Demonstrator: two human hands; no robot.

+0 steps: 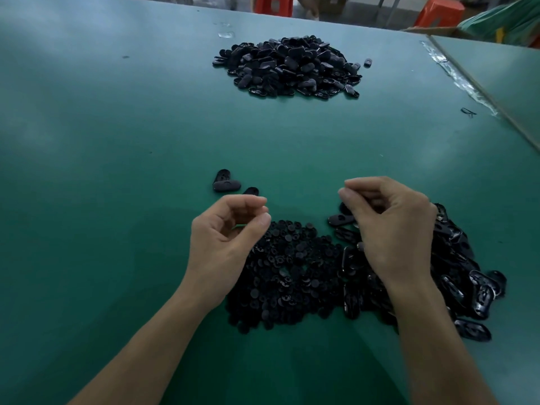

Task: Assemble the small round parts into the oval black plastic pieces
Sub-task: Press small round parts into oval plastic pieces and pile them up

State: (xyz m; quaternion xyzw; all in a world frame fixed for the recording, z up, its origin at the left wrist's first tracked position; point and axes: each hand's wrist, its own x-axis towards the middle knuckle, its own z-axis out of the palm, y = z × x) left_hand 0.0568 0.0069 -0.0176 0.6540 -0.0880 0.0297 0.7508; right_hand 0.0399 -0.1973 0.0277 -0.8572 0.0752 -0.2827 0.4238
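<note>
A heap of small round black parts (pixel 287 273) lies on the green table (pixel 117 171) in front of me. To its right is a heap of glossy oval black pieces (pixel 467 276). My left hand (pixel 228 232) hovers over the left edge of the round parts, fingers loosely curled, with nothing in it. My right hand (pixel 391 226) is above the oval heap, its thumb and curled fingers closed round a dark oval piece that is mostly hidden in the grip.
A large mound of oval black pieces (pixel 287 67) sits at the far middle of the table, with one stray piece (pixel 368 62) to its right. Three loose ovals (pixel 226 182) lie just beyond my left hand. A taped table seam (pixel 458 80) runs along the right, and red stools (pixel 273 4) stand behind.
</note>
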